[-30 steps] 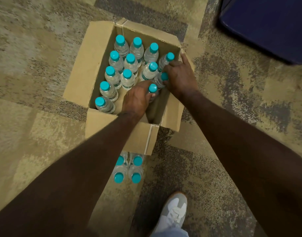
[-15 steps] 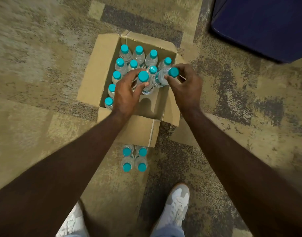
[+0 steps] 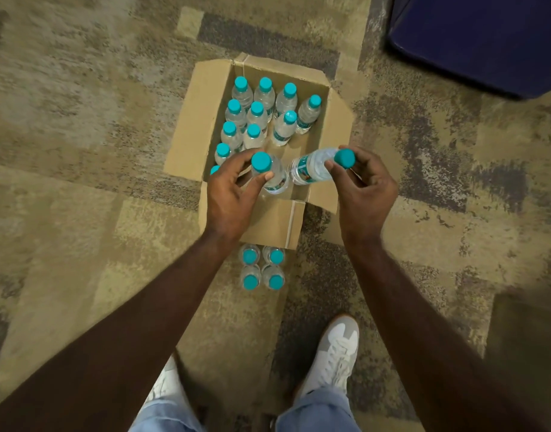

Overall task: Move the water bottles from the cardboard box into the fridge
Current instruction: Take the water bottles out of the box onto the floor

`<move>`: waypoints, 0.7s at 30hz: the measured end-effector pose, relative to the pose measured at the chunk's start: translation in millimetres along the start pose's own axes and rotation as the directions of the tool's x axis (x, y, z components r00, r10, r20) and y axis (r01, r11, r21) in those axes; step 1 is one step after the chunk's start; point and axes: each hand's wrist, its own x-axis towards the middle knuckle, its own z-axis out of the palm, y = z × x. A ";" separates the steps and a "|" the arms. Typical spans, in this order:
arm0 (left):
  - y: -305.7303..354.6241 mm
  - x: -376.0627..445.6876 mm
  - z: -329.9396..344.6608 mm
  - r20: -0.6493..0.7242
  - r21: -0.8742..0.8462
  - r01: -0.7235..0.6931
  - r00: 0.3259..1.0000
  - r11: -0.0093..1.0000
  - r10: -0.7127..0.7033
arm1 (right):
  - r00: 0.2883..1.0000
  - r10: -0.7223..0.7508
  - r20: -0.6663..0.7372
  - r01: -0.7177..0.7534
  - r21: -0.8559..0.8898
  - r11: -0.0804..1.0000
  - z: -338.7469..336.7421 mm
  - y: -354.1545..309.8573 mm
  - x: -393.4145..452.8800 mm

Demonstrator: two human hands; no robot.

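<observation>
Head view: left hand [image 3: 229, 194], right hand [image 3: 363, 188] each grip 1 bottle above cardboard box [image 3: 199, 126] near edge.

Bottle under left hand [image 3: 227, 194]: only its cap [image 3: 214, 169] shows.
Dark blue object [image 3: 480, 35]: cut by top-right edges.
Carpet [image 3: 65, 88] at left: blurred.

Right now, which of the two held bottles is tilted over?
The water bottle in the right hand: bottle leans nearly sideways, its teal cap pointing right. The left hand's bottle stays upright, cap facing the camera, like those in the cardboard box.
</observation>
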 end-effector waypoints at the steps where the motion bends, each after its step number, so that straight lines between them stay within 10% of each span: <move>1: 0.5 -5.7 -4.3 -0.015 -0.029 0.011 1.000 1.000 -0.012 | 1.000 0.015 -0.005 -0.015 0.019 1.000 -0.9 -0.8 -6.2; 21: -31.5 -99.2 -91.8 -0.219 -0.092 0.188 0.954 0.978 -0.204 | 0.961 0.096 0.259 -0.074 -0.093 0.993 45.4 15.9 -106.8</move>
